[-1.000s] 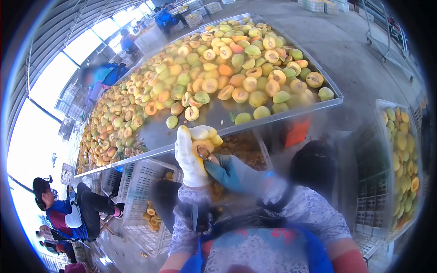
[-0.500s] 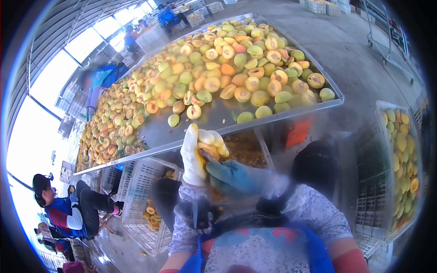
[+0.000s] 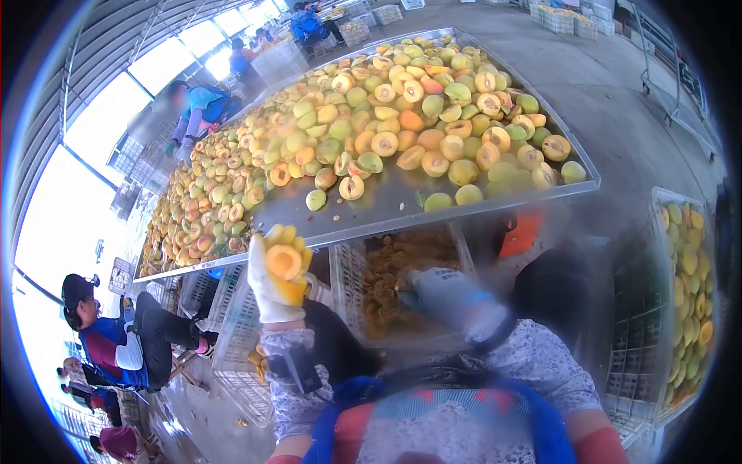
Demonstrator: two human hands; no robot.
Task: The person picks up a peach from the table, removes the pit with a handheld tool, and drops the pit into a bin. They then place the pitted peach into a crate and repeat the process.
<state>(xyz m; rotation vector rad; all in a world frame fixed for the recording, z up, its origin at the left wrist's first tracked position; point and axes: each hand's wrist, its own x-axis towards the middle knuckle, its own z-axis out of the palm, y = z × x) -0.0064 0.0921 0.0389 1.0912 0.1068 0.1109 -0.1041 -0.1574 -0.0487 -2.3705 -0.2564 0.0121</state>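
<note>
My left hand [image 3: 272, 290], in a white glove with a yellow palm, is raised by the table's near edge. It holds a peach half [image 3: 283, 263] with its hollowed cut face turned up, fingers curled around it. My right hand [image 3: 456, 300], in a blue-grey glove and partly blurred, is low over a crate [image 3: 352, 282] with brown peach pits and scraps [image 3: 379, 290] in it. Its fingers are closed at the tips; what they grip is too blurred to make out. Whole and halved peaches [image 3: 386, 143] are heaped on the metal table [image 3: 371, 213] ahead.
A crate of peaches [image 3: 690, 271] stands at my right. To the left is a white crate [image 3: 239, 340] with peach halves. An orange object [image 3: 522, 234] is under the table. A co-worker [image 3: 104, 332] sits at the left; another person [image 3: 201, 108] works across the table.
My hands have come apart. The left moved left with the peach half, its cut face now showing; the right moved right and over the crate of pits. The whole view shifted slightly.
</note>
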